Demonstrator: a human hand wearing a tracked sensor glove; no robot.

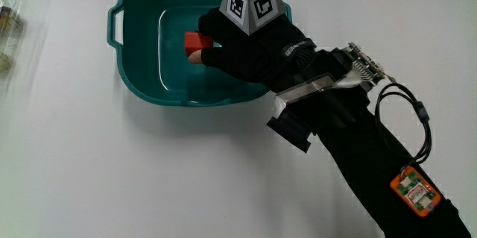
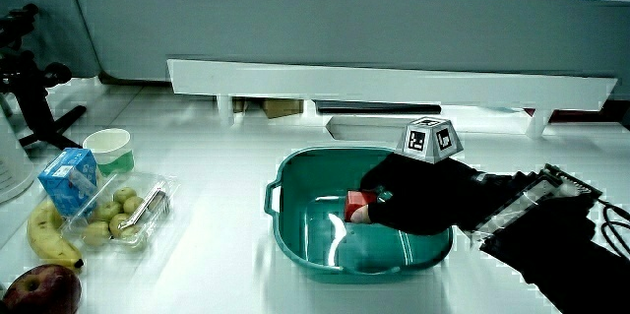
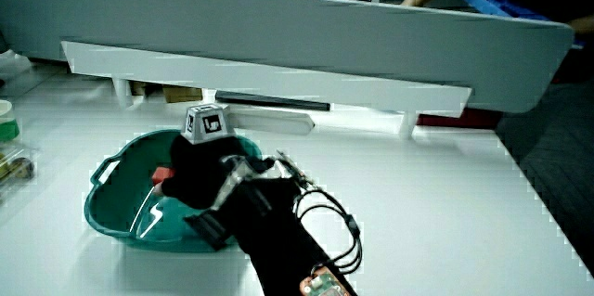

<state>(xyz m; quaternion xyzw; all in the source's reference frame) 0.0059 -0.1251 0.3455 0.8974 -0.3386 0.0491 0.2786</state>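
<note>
A teal basin with two handles stands on the white table. The hand reaches into it over the rim nearest the person, with the patterned cube on its back. Its fingers curl around a small red block low inside the basin, a fingertip under the block and others over it. Both side views show the red block at the fingertips, close to the basin floor.
Near the table's edge, away from the basin, lie a clear tray of kiwis, a blue carton, a white-and-green cup, a banana and an apple. A low grey partition closes the table.
</note>
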